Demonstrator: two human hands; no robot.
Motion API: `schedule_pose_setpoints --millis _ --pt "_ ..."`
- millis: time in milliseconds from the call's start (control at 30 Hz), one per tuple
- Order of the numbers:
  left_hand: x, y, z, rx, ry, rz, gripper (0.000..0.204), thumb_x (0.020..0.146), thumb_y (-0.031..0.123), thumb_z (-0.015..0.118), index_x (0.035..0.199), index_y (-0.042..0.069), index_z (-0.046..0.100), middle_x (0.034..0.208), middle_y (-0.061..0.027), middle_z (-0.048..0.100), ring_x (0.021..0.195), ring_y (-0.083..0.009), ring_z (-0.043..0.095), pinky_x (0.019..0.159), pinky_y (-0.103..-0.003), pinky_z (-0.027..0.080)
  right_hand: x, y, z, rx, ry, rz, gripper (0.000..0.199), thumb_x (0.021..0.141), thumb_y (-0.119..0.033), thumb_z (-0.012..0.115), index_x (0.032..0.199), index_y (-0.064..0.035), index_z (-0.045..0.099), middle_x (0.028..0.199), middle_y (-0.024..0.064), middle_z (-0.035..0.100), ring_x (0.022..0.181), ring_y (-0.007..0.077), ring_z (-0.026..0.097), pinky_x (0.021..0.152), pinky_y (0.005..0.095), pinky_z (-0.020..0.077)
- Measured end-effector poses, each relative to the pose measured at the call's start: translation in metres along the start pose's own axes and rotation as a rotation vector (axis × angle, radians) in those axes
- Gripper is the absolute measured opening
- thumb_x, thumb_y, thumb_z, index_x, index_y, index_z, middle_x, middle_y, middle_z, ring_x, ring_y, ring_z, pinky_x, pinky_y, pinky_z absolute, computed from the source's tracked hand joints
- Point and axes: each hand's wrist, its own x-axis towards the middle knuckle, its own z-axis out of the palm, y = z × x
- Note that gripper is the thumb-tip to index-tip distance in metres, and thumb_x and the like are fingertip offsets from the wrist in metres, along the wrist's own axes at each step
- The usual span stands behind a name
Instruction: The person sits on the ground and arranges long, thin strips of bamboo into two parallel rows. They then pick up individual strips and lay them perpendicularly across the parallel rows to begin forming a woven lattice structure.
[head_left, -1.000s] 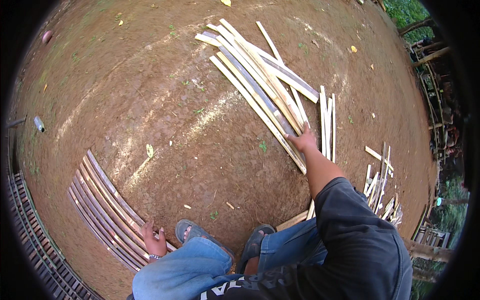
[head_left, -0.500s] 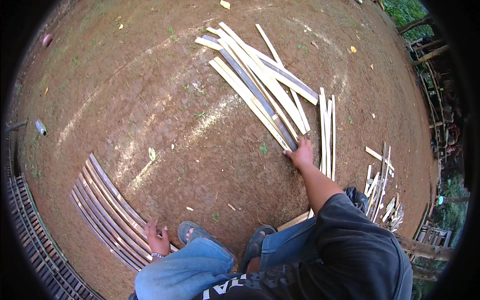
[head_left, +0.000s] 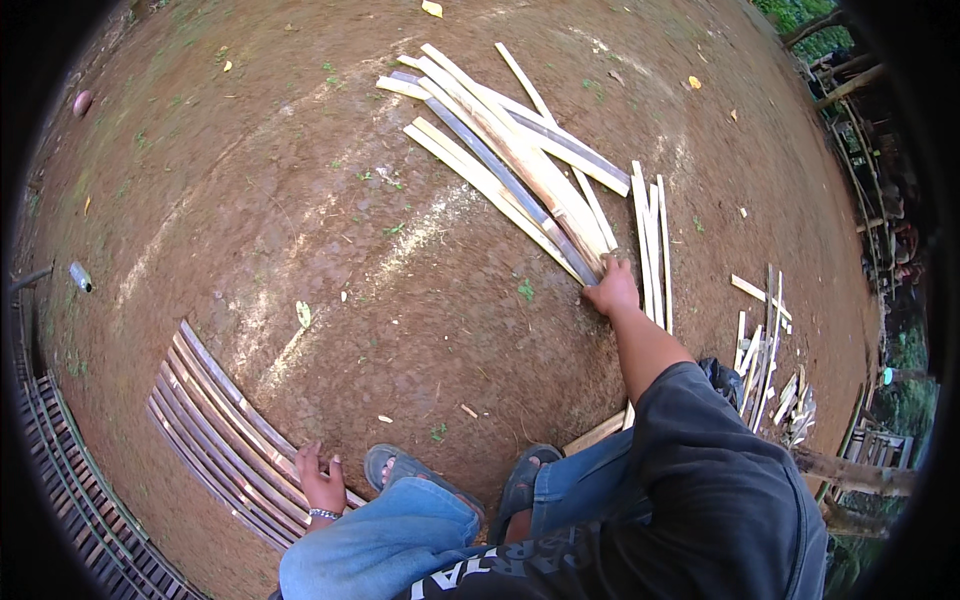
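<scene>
My right hand (head_left: 612, 287) is closed around the near ends of bamboo strips (head_left: 540, 215) in a loose, crossed pile of pale and dark strips on the dirt. At the lower left my left hand (head_left: 320, 482), with a bracelet at the wrist, rests fingers apart on the near end of a row of bamboo slats (head_left: 215, 415). Those slats lie side by side, mostly dark side up. A few narrow pale strips (head_left: 655, 245) lie just right of my right hand, partly hidden behind my forearm.
Short offcuts and thin sticks (head_left: 765, 350) are scattered at the right near a black plastic bag (head_left: 722, 380). A slatted bamboo structure (head_left: 70, 470) borders the left edge. A plastic bottle (head_left: 80, 277) lies on the ground. My sandalled feet (head_left: 400, 465) stand between the two groups of strips.
My right hand has shifted slightly right and up along the pile, and a brown-faced strip now shows on top where pale ones lay. My left hand stays on the slats.
</scene>
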Motion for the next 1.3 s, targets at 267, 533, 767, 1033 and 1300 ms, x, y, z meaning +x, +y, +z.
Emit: schedule_pose_setpoints --millis 267,533,767,1033,1300 --pt "0.012 0.018 -0.006 0.065 -0.003 0.111 0.042 0.086 0.000 0.069 0.126 -0.002 0.059 0.126 -0.0187 0.054 0.100 -0.0279 0.061 0.083 -0.034 0.054 0.037 0.049 -0.012 -0.099 0.089 -0.028 0.089 0.073 -0.035 0.088 0.149 -0.0186 0.044 0.145 0.0153 0.049 0.132 0.0339 0.052 0.105 0.0449 0.0494" --pt "0.035 0.032 -0.023 0.118 -0.068 0.083 0.043 0.087 0.000 0.069 0.128 -0.001 0.059 0.127 -0.0174 0.053 0.087 -0.0230 0.062 0.078 -0.034 0.053 0.019 0.203 -0.102 -0.217 -0.088 0.204 0.057 0.086 -0.013 0.067 0.142 -0.0167 0.056 0.136 0.0170 0.062 0.122 0.0327 0.061 0.105 0.0406 0.0490" --pt "0.088 0.007 -0.062 0.299 -0.211 0.134 0.042 0.087 0.008 0.073 0.126 -0.002 0.062 0.121 -0.0183 0.060 0.085 -0.0243 0.065 0.076 -0.037 0.055 -0.061 0.276 0.018 -0.124 -0.291 0.119 0.120 0.072 -0.058 0.083 0.162 -0.0124 0.018 0.161 0.0259 0.028 0.150 0.0390 0.027 0.120 0.0463 0.0327" --pt "0.123 0.022 -0.171 0.480 -0.299 0.003 0.045 0.088 0.016 0.076 0.129 0.001 0.064 0.120 -0.0165 0.067 0.090 -0.0242 0.070 0.080 -0.035 0.058 -0.101 0.198 0.041 0.063 -0.185 0.402 0.128 0.066 -0.055 0.086 0.163 -0.0191 0.010 0.160 0.0233 0.026 0.148 0.0404 0.028 0.119 0.0498 0.0316" --pt "0.127 0.065 -0.202 0.430 -0.258 0.081 0.048 0.087 0.012 0.077 0.132 0.003 0.061 0.121 -0.0142 0.065 0.082 -0.0180 0.067 0.071 -0.032 0.057 -0.104 0.199 0.058 0.195 -0.060 0.495 0.090 0.075 -0.032 0.080 0.148 -0.0068 0.034 0.139 0.0237 0.049 0.131 0.0392 0.049 0.112 0.0426 0.0424"
